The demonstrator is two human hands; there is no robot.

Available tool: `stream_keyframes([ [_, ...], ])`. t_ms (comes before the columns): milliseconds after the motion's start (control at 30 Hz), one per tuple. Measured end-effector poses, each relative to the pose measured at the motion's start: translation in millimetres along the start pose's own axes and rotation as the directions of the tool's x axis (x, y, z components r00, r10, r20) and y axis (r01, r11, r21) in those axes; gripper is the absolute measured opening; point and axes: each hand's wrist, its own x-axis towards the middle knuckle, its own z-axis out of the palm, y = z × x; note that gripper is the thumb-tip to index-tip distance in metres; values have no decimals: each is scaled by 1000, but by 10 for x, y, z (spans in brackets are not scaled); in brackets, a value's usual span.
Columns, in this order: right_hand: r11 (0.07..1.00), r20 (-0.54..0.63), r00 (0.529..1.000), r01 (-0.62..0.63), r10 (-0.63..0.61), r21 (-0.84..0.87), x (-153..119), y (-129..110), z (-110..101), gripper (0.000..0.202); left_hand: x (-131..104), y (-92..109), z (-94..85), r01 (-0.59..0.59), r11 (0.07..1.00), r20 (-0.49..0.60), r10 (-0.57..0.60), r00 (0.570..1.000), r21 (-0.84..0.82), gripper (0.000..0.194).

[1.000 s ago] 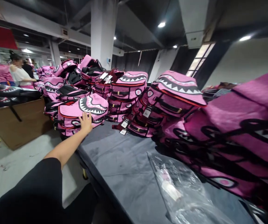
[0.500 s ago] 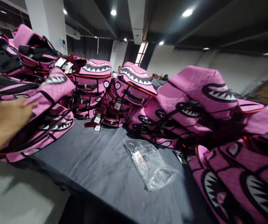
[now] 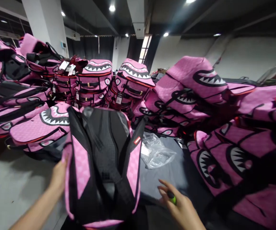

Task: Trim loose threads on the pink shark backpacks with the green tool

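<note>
A pink and black backpack [image 3: 104, 166] stands at the near edge of the table, its black padded back and straps facing me. My left hand [image 3: 59, 174] is closed on the left side of this backpack, its fingertips partly hidden. To the right of the bag, my right hand [image 3: 176, 201] holds a small black and green object [image 3: 171, 197] against the palm, with the index finger and thumb side reaching toward the bag without touching it. Behind the bag's right strap lies a clear plastic bag [image 3: 158, 153] on the dark tabletop.
Stacked pink shark-mouth backpacks [image 3: 97, 80] line the back of the dark-covered table [image 3: 152, 182]. More backpacks [image 3: 238, 159] crowd the right side. Another backpack [image 3: 34, 127] lies just left of the near one, below a further pile.
The left hand has brought a backpack from the left pile to the front centre, its back now facing me. My right hand has come into view, and the view has shifted slightly.
</note>
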Motion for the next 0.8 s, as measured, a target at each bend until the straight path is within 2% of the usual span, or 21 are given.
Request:
stream_keyframes([
  [67, 996, -76, 996, 42, -48, -78, -59, -78, -63, 50, -281, -348, 124, -10, 998, 37, 8, 999, 60, 48],
  [100, 990, -92, 992, 75, -86, -117, -67, -148, -41, 48, -388, -443, 145, -32, 996, 32, 29, 999, 85, 51],
  [133, 981, -87, 987, 120, -134, -151, -62, -242, 28, 45, -473, -482, 150, -93, 990, 31, 90, 995, 110, 54],
  [167, 967, -59, 980, 177, -190, -181, -47, -360, 141, 42, -540, -472, 153, -209, 966, 66, 201, 977, 149, 56],
  [200, 946, -4, 967, 248, -254, -210, -27, -498, 293, 42, -594, -426, 169, -377, 905, 154, 351, 924, 198, 55],
  [233, 915, 75, 947, 322, -313, -243, -6, -647, 470, 47, -639, -364, 210, -574, 785, 299, 504, 810, 233, 53],
  [267, 876, 162, 921, 388, -355, -285, 13, -795, 656, 53, -674, -302, 282, -758, 610, 475, 609, 635, 231, 52],
  [300, 824, 283, 885, 452, -369, -340, 28, -928, 831, 58, -697, -255, 383, -887, 418, 633, 637, 440, 196, 51],
  [333, 785, 371, 864, 478, -340, -394, 41, -1030, 977, 55, -703, -232, 506, -955, 255, 741, 610, 281, 153, 52],
  [367, 770, 402, 866, 466, -297, -436, 51, -1089, 1078, 49, -690, -235, 641, -982, 142, 803, 567, 185, 127, 54],
  [400, 764, 405, 884, 424, -233, -487, 61, -1096, 1127, 43, -657, -260, 775, -991, 60, 837, 531, 131, 116, 56],
  [433, 766, 368, 917, 345, -153, -542, 71, -1051, 1121, 38, -607, -298, 895, -993, 5, 855, 508, 103, 117, 58],
  [500, 751, 248, 968, 140, 32, -645, 91, -836, 976, 35, -489, -368, 1073, -993, -49, 871, 486, 73, 110, 60],
  [567, 711, 152, 967, -39, 203, -702, 109, -549, 760, 29, -403, -365, 1183, -995, -47, 875, 482, 53, 86, 58],
  [633, 711, 149, 943, -114, 297, -694, 132, -305, 616, 28, -389, -253, 1301, -998, -35, 871, 491, 34, 59, 52],
  [667, 723, 167, 933, -127, 320, -679, 146, -220, 598, 33, -409, -165, 1389, -999, -47, 872, 490, -8, 17, 48],
  [767, 736, 172, 917, -166, 361, -656, 186, -124, 721, 44, -511, 124, 1808, -974, -134, 866, 448, -225, -183, 40],
  [800, 730, 155, 915, -187, 374, -658, 194, -128, 780, 45, -539, 204, 1978, -960, -161, 860, 428, -278, -230, 39],
])
